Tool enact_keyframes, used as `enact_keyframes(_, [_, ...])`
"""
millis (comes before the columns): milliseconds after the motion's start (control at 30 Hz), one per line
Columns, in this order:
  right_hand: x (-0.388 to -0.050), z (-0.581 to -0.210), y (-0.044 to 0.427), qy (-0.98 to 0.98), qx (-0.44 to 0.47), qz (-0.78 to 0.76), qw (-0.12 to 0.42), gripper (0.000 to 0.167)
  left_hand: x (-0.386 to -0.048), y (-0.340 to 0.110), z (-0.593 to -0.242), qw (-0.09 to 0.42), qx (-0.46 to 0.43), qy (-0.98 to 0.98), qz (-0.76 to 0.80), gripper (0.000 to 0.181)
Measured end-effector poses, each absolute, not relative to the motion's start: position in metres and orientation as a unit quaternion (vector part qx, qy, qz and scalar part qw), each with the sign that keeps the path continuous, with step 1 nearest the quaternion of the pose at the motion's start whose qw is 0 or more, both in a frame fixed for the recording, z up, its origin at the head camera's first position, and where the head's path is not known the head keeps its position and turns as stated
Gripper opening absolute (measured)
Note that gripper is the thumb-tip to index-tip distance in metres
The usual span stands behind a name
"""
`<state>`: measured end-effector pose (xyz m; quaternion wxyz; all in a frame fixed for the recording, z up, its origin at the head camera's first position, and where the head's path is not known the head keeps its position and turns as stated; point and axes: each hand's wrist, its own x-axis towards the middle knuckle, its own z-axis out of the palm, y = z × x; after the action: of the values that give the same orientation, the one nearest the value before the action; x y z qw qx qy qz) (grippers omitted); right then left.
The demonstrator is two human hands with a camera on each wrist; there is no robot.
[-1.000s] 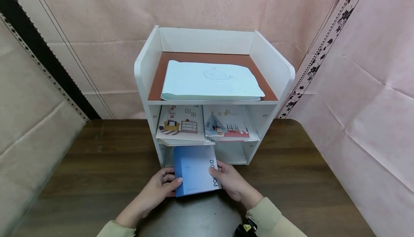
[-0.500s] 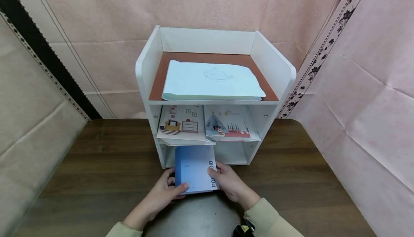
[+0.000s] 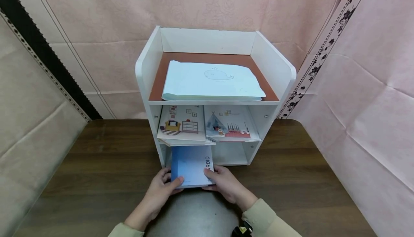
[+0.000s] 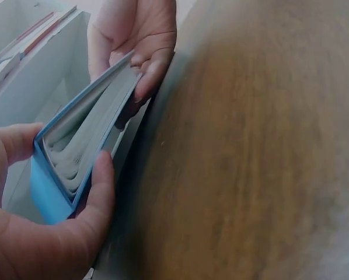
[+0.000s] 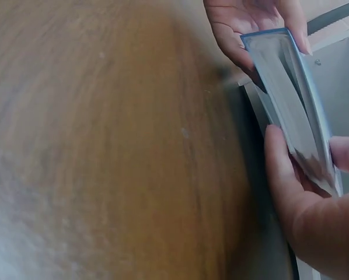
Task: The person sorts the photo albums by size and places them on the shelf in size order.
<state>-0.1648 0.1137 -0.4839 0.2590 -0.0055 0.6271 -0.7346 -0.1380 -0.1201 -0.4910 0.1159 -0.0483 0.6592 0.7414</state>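
Note:
A blue photo album [image 3: 191, 166], lettered along its right side, is held level between both hands at the white shelf unit's lowest compartment [image 3: 230, 154]. Its far end is hidden beneath the middle shelf. My left hand [image 3: 158, 194] grips the spine side, thumb on the cover and fingers below. On the opposite edge, my right hand [image 3: 230, 187] pinches the album with its thumb on top. Both wrist views show the album's near edge, where clear-looking page sleeves [image 4: 84, 137] stand slightly apart between the covers.
Two illustrated white books [image 3: 182, 122] [image 3: 228, 124] lie side by side on the middle shelf, with more beneath them. A pale blue whale-print packet [image 3: 211, 80] lies on the brown top shelf [image 3: 207, 57]. Pink cloth [image 3: 207, 3] hangs behind the wooden table [image 3: 97, 179].
The album has shifted slightly left and further into the lower compartment, both hands moving with it. Its near edge looks squarer to the shelf. The books and packet stay put.

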Motion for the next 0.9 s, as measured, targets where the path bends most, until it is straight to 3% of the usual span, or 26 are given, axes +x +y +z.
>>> enact_keyframes(433, [-0.165, -0.492, 0.103, 0.613, -0.024, -0.753, 0.237, 0.04, -0.145, -0.127, -0.488, 0.104, -0.068, 0.633, 0.764, 0.085])
enact_keyframes(667, [-0.165, -0.492, 0.101, 0.629, -0.006, -0.745, 0.224, 0.041, -0.146, -0.13, -0.492, 0.143, -0.084, 0.588, 0.792, 0.086])
enact_keyframes(900, [-0.167, -0.492, 0.104, 0.624, -0.023, -0.738, 0.255, 0.047, -0.145, -0.134, -0.492, 0.155, -0.074, 0.583, 0.794, 0.079])
